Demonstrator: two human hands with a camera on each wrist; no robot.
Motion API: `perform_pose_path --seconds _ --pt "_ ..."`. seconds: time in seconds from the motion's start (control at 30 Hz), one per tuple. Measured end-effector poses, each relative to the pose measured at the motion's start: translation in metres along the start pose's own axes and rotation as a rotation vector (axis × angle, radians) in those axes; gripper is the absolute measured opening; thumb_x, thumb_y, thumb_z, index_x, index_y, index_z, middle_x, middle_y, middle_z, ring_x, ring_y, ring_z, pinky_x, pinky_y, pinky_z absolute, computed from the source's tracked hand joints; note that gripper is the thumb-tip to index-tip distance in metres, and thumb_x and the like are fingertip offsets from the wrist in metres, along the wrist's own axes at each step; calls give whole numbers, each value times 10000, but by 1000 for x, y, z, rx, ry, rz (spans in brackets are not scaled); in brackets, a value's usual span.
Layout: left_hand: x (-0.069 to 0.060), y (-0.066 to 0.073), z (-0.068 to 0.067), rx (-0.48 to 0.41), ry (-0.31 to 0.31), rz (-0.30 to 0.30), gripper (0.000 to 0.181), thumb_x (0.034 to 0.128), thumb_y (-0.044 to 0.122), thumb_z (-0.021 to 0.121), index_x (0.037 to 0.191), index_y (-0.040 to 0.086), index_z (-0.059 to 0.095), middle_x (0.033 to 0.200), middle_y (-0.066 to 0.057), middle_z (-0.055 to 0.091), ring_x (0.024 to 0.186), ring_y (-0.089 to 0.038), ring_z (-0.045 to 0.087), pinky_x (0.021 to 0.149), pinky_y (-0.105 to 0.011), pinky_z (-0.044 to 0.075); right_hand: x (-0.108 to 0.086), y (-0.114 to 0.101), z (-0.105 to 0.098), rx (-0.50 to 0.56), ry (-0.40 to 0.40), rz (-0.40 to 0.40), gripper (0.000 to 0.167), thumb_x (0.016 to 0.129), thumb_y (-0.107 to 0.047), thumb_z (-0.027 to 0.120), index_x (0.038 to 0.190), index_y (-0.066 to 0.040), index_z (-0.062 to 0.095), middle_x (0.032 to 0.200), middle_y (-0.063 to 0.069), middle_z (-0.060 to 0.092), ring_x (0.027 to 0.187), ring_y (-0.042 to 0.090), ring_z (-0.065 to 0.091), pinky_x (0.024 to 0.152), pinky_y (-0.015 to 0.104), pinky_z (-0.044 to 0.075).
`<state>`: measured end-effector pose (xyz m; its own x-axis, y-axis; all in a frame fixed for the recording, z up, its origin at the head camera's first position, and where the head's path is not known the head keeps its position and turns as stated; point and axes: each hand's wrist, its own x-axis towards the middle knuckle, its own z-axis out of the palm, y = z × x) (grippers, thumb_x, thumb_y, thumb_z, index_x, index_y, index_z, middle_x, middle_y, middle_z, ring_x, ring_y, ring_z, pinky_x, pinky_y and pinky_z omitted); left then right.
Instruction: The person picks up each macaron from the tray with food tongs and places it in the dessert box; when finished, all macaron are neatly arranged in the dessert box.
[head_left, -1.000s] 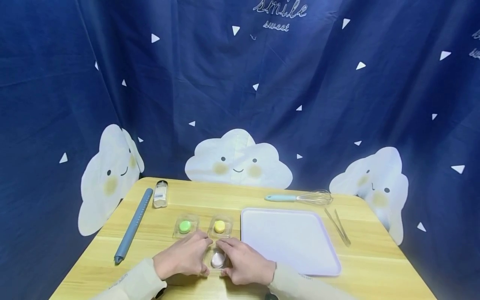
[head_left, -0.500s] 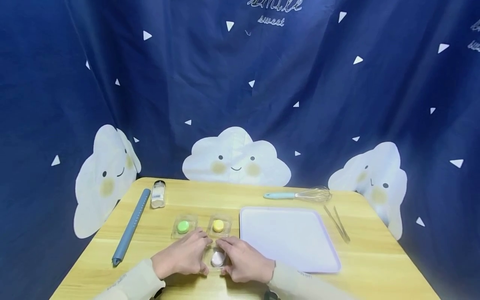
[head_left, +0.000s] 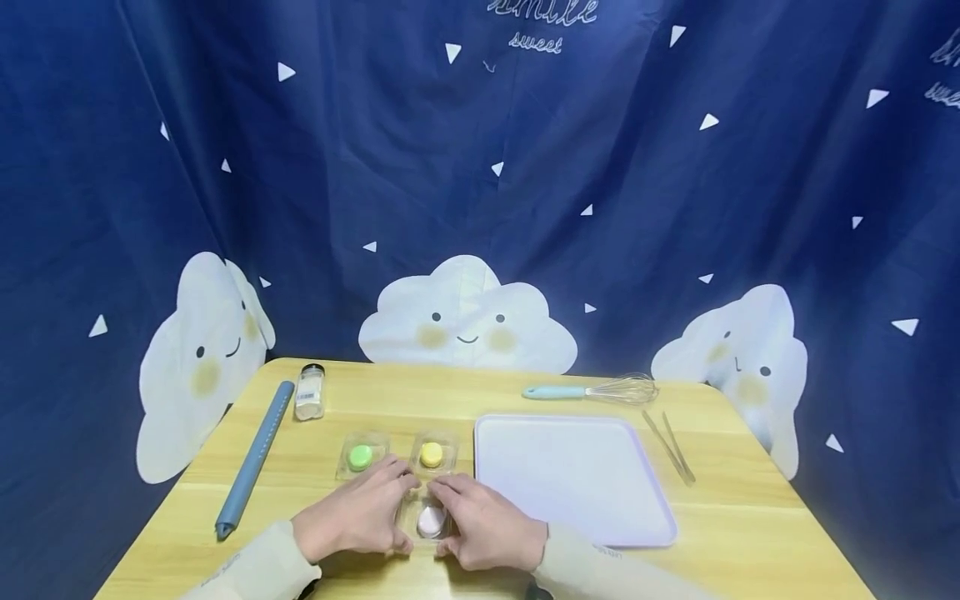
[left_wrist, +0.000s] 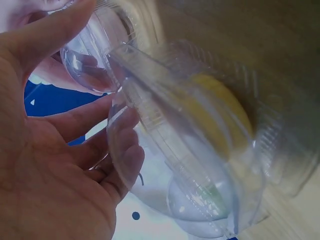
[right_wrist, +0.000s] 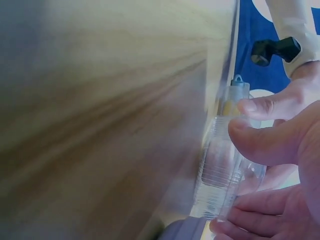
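Note:
A clear plastic box with a pale macaron (head_left: pixel 431 521) inside lies near the table's front, between the two hands. My left hand (head_left: pixel 360 508) grips its left side, fingers at the far corner and thumb at the near one. On the other side my right hand (head_left: pixel 491 521) holds it likewise. The right wrist view shows the right thumb (right_wrist: pixel 265 145) on the box's edge and fingers below. Just beyond stand similar boxes with a green macaron (head_left: pixel 360 457) and a yellow macaron (head_left: pixel 431 454). The yellow one (left_wrist: pixel 220 115) looms large in the left wrist view.
To the right lies a pale lilac tray (head_left: pixel 573 533), with metal tongs (head_left: pixel 671 450) beside it and a whisk (head_left: pixel 592 390) behind. A blue roll (head_left: pixel 255 462) and a jar with a black lid (head_left: pixel 310 393) are at the left. A blue curtain (head_left: pixel 480 167) hangs behind the table.
The head view has shifted slightly, so everything sits a little further left in it. Both hands stay on the box with the pale macaron, with no clear movement of it.

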<state>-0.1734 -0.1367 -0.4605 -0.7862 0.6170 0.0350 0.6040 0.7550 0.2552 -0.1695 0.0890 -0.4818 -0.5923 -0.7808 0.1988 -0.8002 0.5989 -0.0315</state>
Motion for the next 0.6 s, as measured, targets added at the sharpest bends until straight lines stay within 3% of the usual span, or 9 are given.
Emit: perform_pose_path --seconds 0.23,0.43,0.5,0.6 --pt "-3 0 4 -5 14 -11 752 663 475 889 1257 72 665 1264 -29 633 1168 -221 566 1046 -475 541 -2 1 -2 3 10 -2 761 804 -374 838 1406 -14 541 1354 68 634 1244 162 614 1069 264 531" --pt "-4 -3 0 -56 -1 -54 896 693 626 823 1368 77 608 1409 -133 595 1357 -432 508 1145 -604 427 -3 3 -3 -4 34 -1 776 808 -414 823 1415 -29 532 1353 63 641 1252 172 613 1086 278 522" --pt "-3 -4 -2 -67 17 -52 877 726 655 787 1381 101 603 1429 -143 584 1372 -468 488 1150 -632 405 -4 4 -4 -2 53 -4 781 814 -427 814 1424 -33 526 1354 62 642 1249 174 616 1086 285 523" --pt "-1 -3 -6 -30 91 -9 796 772 665 744 1353 134 623 1381 -93 616 1320 -366 550 1134 -575 449 -4 7 -7 5 118 -27 769 824 -428 804 1433 -51 523 1343 54 643 1225 164 623 1075 284 528"
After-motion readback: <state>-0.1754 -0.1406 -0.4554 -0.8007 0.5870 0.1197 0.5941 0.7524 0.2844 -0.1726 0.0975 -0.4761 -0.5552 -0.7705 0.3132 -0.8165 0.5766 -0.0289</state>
